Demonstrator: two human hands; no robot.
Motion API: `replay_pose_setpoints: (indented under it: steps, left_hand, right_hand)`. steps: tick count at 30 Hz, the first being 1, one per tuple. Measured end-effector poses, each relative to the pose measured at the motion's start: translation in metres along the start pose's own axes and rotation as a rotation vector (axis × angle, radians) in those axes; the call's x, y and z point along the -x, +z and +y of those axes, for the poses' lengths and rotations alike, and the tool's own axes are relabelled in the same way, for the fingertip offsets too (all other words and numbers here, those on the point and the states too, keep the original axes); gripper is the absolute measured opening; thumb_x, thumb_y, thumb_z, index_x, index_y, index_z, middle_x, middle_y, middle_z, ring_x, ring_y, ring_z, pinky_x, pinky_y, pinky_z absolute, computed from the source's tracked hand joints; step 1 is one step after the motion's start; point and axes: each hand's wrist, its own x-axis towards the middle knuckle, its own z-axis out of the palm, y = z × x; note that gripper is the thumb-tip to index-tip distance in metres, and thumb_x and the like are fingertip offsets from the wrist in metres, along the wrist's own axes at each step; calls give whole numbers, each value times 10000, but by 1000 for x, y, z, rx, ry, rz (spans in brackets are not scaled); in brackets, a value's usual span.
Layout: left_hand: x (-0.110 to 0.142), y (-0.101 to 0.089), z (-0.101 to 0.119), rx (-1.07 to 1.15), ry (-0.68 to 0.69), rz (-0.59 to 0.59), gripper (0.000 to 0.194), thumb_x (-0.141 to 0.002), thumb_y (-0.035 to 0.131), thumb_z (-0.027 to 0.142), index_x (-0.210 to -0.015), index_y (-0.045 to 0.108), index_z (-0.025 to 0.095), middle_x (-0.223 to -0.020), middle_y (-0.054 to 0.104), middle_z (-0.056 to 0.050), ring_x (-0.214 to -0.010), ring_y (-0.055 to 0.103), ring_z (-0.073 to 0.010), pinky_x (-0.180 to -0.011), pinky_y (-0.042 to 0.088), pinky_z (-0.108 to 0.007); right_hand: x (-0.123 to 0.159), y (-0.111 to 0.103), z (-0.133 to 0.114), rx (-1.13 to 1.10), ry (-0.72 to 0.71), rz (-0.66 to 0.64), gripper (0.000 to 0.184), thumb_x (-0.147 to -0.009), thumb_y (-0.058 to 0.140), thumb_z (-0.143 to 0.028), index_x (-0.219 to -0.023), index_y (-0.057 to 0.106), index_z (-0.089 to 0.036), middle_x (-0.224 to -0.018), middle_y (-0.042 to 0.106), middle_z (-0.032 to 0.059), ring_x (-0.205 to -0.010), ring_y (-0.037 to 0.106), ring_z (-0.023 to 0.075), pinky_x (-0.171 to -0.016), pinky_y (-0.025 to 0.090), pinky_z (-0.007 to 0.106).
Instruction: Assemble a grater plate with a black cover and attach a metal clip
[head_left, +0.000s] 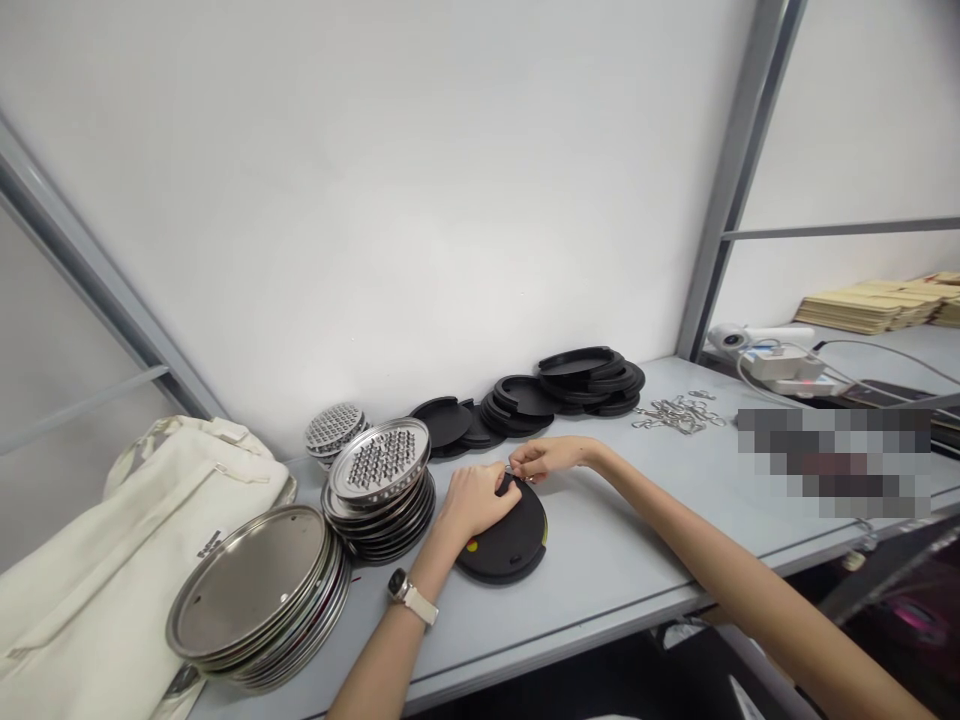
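A round black disc (pixel 504 548) with a yellow dot and a bit of yellow at its edge lies on the table in front of me. My left hand (pixel 474 500), with a watch at its wrist, lies over the upper left of the disc and grips its edge. At the disc's far edge, my right hand (pixel 541 459) has its fingers closed on a small metal clip (pixel 510 468), mostly hidden by the fingertips. Whether the clip is fastened to the disc I cannot tell.
Several black round holders (pixel 589 375) are piled along the wall. Small metal clips (pixel 679 413) lie loose to the right. On the left stand grater discs (pixel 382 462), a stack of metal plates (pixel 255 575) and a cream bag (pixel 135 560). Cables and a white device (pixel 787 365) are far right.
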Motion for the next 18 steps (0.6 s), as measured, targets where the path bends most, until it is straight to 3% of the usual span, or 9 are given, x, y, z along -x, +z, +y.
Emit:
replay_pose_setpoints:
  steps: [18]
  left_hand:
    - [-1, 2, 1, -3, -11, 7, 210, -825, 468, 346, -749, 600, 201, -674, 620, -14, -632, 569, -165, -550, 261, -271]
  right_hand:
    - [-5, -3, 6, 2, -23, -82, 112, -751, 514, -235, -698, 443, -167, -598, 372, -66, -564, 327, 78, -555, 278, 224]
